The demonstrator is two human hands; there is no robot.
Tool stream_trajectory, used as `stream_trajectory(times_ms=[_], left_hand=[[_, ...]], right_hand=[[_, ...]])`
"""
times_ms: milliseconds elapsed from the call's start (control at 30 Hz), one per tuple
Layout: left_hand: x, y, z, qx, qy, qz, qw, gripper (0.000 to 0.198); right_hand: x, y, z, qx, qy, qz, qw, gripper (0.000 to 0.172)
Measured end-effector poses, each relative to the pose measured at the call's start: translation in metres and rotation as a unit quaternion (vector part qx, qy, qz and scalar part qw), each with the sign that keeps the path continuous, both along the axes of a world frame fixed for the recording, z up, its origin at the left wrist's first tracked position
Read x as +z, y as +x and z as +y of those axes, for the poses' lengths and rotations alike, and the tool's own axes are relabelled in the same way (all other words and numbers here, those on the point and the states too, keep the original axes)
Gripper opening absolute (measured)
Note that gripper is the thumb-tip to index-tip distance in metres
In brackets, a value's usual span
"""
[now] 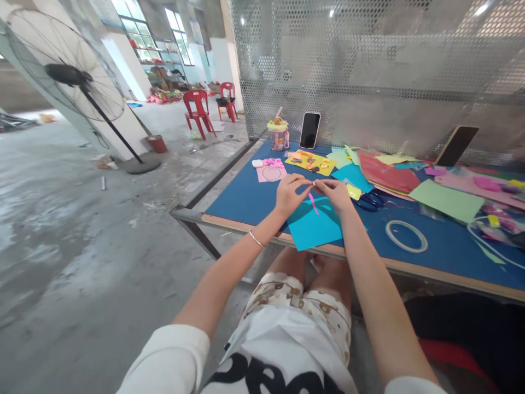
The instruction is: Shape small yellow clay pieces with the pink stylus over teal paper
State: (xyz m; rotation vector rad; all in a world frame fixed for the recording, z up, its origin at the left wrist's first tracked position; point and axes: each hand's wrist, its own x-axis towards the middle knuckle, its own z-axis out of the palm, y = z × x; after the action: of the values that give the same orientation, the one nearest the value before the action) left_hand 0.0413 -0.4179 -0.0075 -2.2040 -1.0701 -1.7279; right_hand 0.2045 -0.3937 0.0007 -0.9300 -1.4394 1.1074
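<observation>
My left hand (292, 194) and my right hand (334, 192) meet above the table, fingertips pinched together. Between them is a small yellowish piece (314, 184), too small to make out its kind. Just below the fingers is a narrow pink strip (314, 204); whether it hangs from the fingers or lies on the paper I cannot tell. Under both hands a bright blue sheet of paper (314, 232) sticks out over the front edge. Dark blue-handled scissors (369, 202) lie right of my right hand, near a yellow piece (353, 191).
On the blue tabletop (238, 200) stand a pink-and-green cup (278, 137) and a propped phone (310, 130). A yellow card (315, 165) carries small shaped pieces. Coloured paper (388, 172), a tape roll (406, 236) and another phone (457, 145) are rightward. A perforated metal panel (348, 71) stands behind.
</observation>
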Motion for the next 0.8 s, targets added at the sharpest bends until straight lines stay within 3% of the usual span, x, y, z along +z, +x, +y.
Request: stream_trajectory(times_ms=[400, 567, 800], left_hand=[[-0.0009, 0.001, -0.0007, 0.013, -0.023, 0.015, 1.0, 0.012], [0.0011, 0.0019, -0.0016, 0.014, -0.027, -0.021, 0.999, 0.01], [0.0038, 0.0026, -0.0035, -0.022, -0.043, -0.03, 0.998, 0.006]], right_hand=[[0.0002, -0.0018, -0.0019, -0.004, 0.027, -0.047, 0.999, 0.037], [0.0044, 0.0002, -0.0061, 0.002, 0.021, -0.039, 0.999, 0.041], [0.0063, 0.0034, -0.0083, 0.003, 0.046, -0.055, 0.997, 0.036]])
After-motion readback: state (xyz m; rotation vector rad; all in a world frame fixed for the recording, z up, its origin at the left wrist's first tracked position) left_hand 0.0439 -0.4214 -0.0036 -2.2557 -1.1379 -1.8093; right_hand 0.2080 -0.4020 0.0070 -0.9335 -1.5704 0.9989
